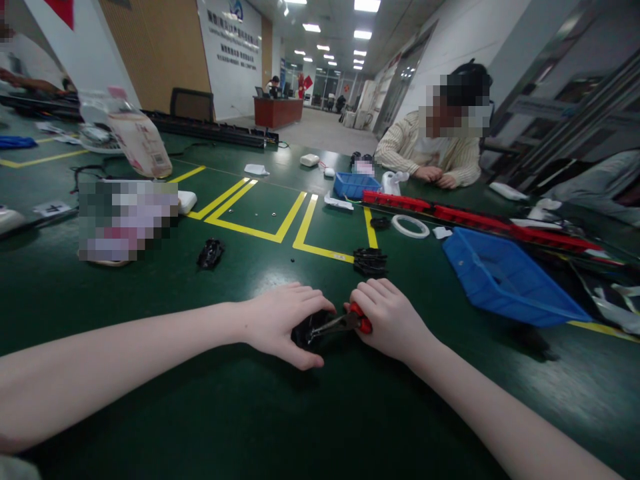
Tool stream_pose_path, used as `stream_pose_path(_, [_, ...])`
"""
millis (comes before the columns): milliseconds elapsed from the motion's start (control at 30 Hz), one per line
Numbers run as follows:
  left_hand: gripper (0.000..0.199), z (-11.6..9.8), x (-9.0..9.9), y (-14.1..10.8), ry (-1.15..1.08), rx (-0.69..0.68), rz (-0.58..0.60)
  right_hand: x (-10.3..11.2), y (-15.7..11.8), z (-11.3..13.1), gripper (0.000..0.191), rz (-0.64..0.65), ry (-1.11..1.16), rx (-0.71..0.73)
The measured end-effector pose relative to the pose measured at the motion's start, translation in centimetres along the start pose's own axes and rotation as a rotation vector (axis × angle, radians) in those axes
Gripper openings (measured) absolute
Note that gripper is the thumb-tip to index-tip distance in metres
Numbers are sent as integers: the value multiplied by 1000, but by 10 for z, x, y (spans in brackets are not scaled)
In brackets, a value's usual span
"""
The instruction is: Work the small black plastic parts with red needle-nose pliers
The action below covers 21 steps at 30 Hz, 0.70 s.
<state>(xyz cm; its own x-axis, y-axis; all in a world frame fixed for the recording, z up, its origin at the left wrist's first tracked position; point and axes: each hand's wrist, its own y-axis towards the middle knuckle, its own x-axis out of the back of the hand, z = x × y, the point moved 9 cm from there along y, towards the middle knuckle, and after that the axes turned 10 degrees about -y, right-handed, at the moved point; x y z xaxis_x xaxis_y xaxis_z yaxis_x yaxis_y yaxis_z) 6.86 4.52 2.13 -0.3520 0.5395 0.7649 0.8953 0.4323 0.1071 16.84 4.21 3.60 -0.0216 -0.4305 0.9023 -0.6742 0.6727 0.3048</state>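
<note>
My left hand (pixel 285 320) is closed around a black part (pixel 303 333) on the green table, thumb on the near side and fingers on the far side. Its exact kind I cannot make out. My right hand (pixel 387 317) grips the red handles of a pair of pliers (pixel 340 324). The metal jaws point left and touch the black part. Beyond my right hand lies a black plastic piece (pixel 370 261), with a smaller black piece (pixel 381 223) farther off. Another black piece (pixel 211 253) sits beyond my left hand.
A blue bin (pixel 510 277) stands at right, near a long red strip (pixel 480 223) and a white ring (pixel 410 227). A smaller blue bin (pixel 356 185) is farther back. A bottle (pixel 140 143) stands at left. Across the table sits a person (pixel 435 143). Yellow tape (pixel 245 229) marks the tabletop.
</note>
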Motion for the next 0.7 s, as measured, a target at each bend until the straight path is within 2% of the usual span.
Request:
stream_pose_path(367, [71, -1, -1, 2, 54, -21, -21, 3, 1, 4, 5, -14, 1, 8])
stream_pose_path(533, [71, 0, -1, 1, 31, -11, -37, 1, -1, -6, 2, -43, 65, -73])
stream_pose_path(700, [82, 1, 4, -2, 142, 45, -122, 0, -2, -15, 7, -71, 135, -152])
